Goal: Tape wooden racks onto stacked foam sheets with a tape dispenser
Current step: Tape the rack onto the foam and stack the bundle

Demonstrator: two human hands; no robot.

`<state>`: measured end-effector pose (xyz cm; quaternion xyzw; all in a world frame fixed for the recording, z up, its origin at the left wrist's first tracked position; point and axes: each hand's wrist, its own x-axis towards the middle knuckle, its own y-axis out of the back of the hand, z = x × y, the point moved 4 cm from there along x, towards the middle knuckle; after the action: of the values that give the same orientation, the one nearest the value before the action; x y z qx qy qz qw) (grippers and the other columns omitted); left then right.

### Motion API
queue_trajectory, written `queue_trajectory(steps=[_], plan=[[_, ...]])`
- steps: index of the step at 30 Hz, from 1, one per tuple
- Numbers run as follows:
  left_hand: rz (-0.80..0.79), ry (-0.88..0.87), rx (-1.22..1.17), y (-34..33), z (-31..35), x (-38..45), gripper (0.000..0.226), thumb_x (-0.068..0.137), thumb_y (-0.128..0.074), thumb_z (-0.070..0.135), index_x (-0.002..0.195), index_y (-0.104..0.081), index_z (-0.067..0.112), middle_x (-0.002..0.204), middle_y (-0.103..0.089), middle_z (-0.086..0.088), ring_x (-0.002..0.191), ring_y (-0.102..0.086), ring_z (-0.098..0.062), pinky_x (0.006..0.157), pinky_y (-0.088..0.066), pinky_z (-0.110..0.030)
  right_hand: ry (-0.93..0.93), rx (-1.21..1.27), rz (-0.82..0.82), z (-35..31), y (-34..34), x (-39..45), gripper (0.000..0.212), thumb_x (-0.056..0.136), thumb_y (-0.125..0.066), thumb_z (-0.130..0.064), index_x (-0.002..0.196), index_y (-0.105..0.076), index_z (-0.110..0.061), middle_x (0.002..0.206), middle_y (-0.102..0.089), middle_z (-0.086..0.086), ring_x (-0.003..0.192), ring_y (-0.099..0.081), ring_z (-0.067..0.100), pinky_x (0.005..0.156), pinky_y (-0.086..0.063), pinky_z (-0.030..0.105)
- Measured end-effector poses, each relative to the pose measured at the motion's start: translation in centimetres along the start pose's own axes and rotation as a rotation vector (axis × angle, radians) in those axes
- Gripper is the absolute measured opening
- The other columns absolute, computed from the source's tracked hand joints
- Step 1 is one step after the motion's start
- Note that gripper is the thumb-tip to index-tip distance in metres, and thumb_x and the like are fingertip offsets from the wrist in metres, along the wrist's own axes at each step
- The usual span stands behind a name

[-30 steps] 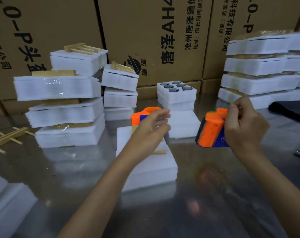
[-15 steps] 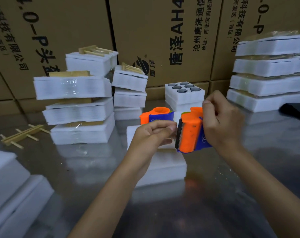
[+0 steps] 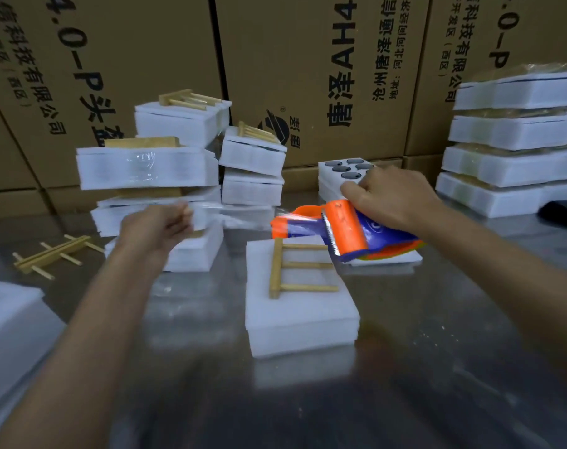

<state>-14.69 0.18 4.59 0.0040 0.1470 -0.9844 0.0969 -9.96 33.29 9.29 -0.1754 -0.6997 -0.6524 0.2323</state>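
Gripping the orange tape dispenser point(image 3: 347, 230) in my right hand point(image 3: 392, 197), above the far edge of the foam stack point(image 3: 300, 306) | left hand point(image 3: 155, 228) pinches the clear tape point(image 3: 240, 217) end, strip stretched between hands | wooden rack point(image 3: 296, 267) lies flat atop the stack, mid-bench point(image 3: 437, 367) | loose rack point(image 3: 53, 256) near left edge.

Orange-and-blue tape dispenser point(image 3: 347, 231) — white foam sheets point(image 3: 300, 306)

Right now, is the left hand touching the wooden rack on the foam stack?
Apart. The head view shows the left hand pinching tape well left of the rack, with bare table between.
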Motion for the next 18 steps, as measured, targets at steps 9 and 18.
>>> queue_trajectory(steps=[9, 18], plan=[[0.01, 0.121, 0.302, 3.7, -5.8, 1.5, 0.017, 0.081, -0.074, -0.002, 0.08, -0.061, 0.008, 0.072, -0.051, -0.003, 0.064, -0.045, -0.013, 0.063, -0.044, -0.022, -0.032, -0.164, -0.275, 5.6, -4.1, 0.1, 0.055, 0.095, -0.028, -0.058, 0.062, -0.052, -0.021, 0.063, -0.054, 0.0, 0.059, -0.049, 0.012, 0.052, -0.025, 0.029], [0.071, -0.244, 1.075, 0.5, -9.6, 0.2, 0.026, 0.081, -0.07, 0.007, 0.1, -0.052, 0.008, 0.096, -0.057, -0.008, 0.089, -0.053, -0.027, 0.073, -0.037, -0.029, 0.045, -0.357, -0.366, 6.1, -8.0, 1.0, 0.056, 0.086, -0.02, -0.071, 0.078, -0.055, -0.027, 0.072, -0.052, -0.006, 0.064, -0.047, 0.009, 0.05, -0.023, 0.027]])
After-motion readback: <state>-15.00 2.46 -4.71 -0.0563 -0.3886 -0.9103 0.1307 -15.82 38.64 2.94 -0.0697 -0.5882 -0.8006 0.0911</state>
